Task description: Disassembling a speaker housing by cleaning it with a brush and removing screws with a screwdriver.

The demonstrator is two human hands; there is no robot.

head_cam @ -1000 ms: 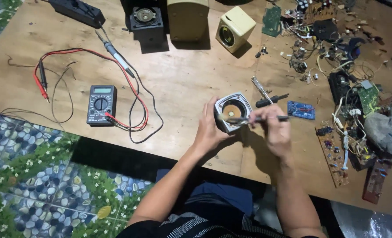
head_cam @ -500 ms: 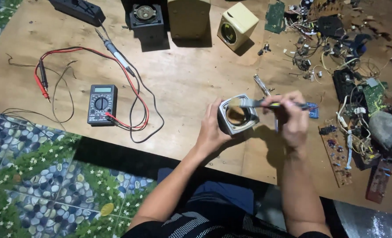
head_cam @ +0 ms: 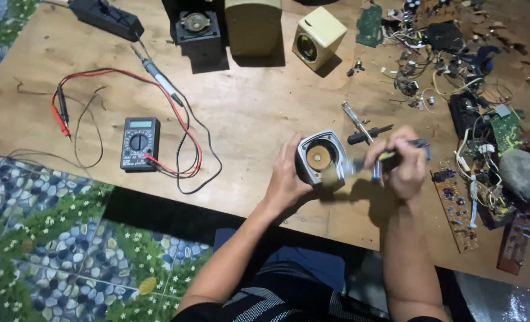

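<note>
On the wooden bench (head_cam: 259, 113), near its front edge, the left hand (head_cam: 286, 182) is wrapped around the side of a small grey speaker unit (head_cam: 320, 158), holding it tilted so that its orange-brown cone faces up and toward the person; the right hand (head_cam: 403, 167) is closed around the handle of a small brush (head_cam: 360, 168), whose pale bristles now sit at the lower right rim of the speaker unit, touching or just beside it. A second ago the right hand held a slim dark tool level beside the unit; half a second ago the tip lay across the cone; now the tool has come down to the rim and the right hand has shifted slightly outward, which reads as a sweeping stroke over the face, so the cleaning of the cone seems under way rather than finished. Just behind the hands lie a screwdriver (head_cam: 369, 133) and a metal tool (head_cam: 355, 119); well to the left sits a multimeter (head_cam: 140, 143) with red and black leads (head_cam: 175, 113); circuit boards (head_cam: 456, 209) and tangled wires (head_cam: 444, 65) crowd the right side; a cream speaker box (head_cam: 318, 37) stands at the back.
</note>
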